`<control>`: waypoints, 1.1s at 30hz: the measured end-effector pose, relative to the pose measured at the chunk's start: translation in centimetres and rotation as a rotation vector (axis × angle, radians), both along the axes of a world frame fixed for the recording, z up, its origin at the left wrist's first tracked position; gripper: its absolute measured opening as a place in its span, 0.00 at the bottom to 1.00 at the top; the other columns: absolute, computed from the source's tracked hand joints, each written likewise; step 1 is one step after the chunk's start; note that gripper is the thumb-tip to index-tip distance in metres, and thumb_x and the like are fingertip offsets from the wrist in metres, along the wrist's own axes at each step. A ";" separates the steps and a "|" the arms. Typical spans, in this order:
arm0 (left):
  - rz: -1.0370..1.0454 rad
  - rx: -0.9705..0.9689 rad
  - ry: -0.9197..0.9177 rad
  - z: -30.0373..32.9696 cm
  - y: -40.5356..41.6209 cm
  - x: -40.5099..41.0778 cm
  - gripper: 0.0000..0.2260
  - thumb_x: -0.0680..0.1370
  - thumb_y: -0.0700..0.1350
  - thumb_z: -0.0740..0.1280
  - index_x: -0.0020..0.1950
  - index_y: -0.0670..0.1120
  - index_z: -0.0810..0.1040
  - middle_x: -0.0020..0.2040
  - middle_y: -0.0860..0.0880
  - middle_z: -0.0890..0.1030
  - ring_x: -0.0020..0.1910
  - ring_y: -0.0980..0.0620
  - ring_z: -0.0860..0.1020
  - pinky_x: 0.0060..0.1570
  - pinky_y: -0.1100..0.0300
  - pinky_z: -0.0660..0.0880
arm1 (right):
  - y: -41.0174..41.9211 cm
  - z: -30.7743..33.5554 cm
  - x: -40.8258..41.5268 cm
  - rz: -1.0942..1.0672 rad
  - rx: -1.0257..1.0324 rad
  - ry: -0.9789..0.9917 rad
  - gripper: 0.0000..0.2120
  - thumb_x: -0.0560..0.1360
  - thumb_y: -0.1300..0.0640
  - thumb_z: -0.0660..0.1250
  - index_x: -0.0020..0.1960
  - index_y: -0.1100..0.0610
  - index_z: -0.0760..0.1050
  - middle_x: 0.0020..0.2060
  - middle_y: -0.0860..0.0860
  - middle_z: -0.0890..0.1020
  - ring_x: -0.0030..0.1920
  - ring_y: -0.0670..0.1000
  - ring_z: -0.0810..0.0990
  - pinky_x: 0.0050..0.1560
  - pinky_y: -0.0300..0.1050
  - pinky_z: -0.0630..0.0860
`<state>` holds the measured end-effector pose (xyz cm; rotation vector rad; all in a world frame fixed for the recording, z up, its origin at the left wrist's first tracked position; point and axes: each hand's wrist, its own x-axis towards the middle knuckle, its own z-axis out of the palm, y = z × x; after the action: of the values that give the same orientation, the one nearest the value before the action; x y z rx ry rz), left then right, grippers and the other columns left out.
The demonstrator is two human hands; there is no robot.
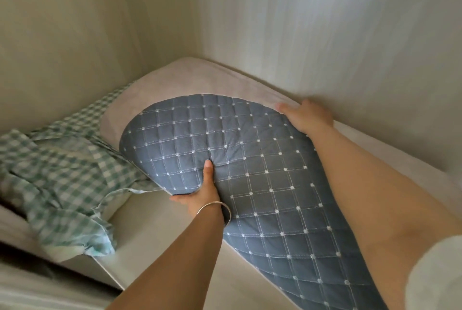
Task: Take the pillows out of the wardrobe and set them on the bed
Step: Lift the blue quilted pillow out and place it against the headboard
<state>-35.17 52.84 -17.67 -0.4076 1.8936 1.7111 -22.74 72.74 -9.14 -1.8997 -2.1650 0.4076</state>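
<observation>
A blue quilted pillow (250,159) with a white dotted grid fills the middle of the head view, inside a pale wardrobe compartment. My left hand (202,189), with a thin metal bangle at the wrist, grips its lower left edge, thumb pressed into the fabric. My right hand (307,117) holds the pillow's far right edge against the wardrobe's right wall. The pillow lies tilted on a pale beige pillow (175,79) that sits behind and under it in the corner.
A crumpled green-and-white checked cloth (65,172) lies at the left on the wardrobe shelf (150,229). The wardrobe walls (325,34) close in at the back, left and right. The shelf's front edge runs along the lower left.
</observation>
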 end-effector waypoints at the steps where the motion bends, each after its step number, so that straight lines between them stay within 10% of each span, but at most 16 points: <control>1: 0.041 0.032 -0.031 0.3 0.0 -0.1 0.51 0.59 0.65 0.75 0.74 0.45 0.57 0.65 0.43 0.74 0.61 0.40 0.74 0.65 0.48 0.67 | -0.3 0.1 -0.2 -0.006 0.034 0.006 0.39 0.68 0.29 0.52 0.61 0.60 0.73 0.58 0.60 0.79 0.57 0.61 0.77 0.57 0.52 0.71; 7: 0.103 0.113 -0.067 3.0 -1.6 -1.0 0.42 0.58 0.73 0.68 0.57 0.42 0.75 0.52 0.44 0.80 0.44 0.43 0.77 0.46 0.53 0.71 | -2.9 3.4 -0.2 -0.025 0.130 0.114 0.39 0.66 0.29 0.52 0.56 0.60 0.75 0.53 0.60 0.81 0.52 0.62 0.79 0.57 0.54 0.74; 20: -0.078 0.293 0.315 15.5 -9.9 -5.0 0.45 0.65 0.71 0.65 0.71 0.42 0.63 0.69 0.44 0.70 0.66 0.42 0.70 0.65 0.49 0.63 | -14.0 12.8 3.4 -0.108 0.011 0.482 0.42 0.70 0.27 0.49 0.67 0.58 0.70 0.66 0.59 0.73 0.63 0.62 0.74 0.62 0.53 0.68; 33: -0.125 0.445 0.533 22.6 -23.2 -4.9 0.34 0.65 0.66 0.70 0.63 0.46 0.74 0.61 0.45 0.78 0.55 0.43 0.76 0.58 0.51 0.71 | -26.4 14.5 3.9 -0.102 -0.143 0.763 0.39 0.70 0.26 0.51 0.58 0.60 0.73 0.59 0.60 0.76 0.53 0.61 0.76 0.53 0.49 0.68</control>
<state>-40.06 29.64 4.96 0.3653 1.7371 2.2275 -18.83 46.32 5.34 -1.5393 -1.5542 1.0799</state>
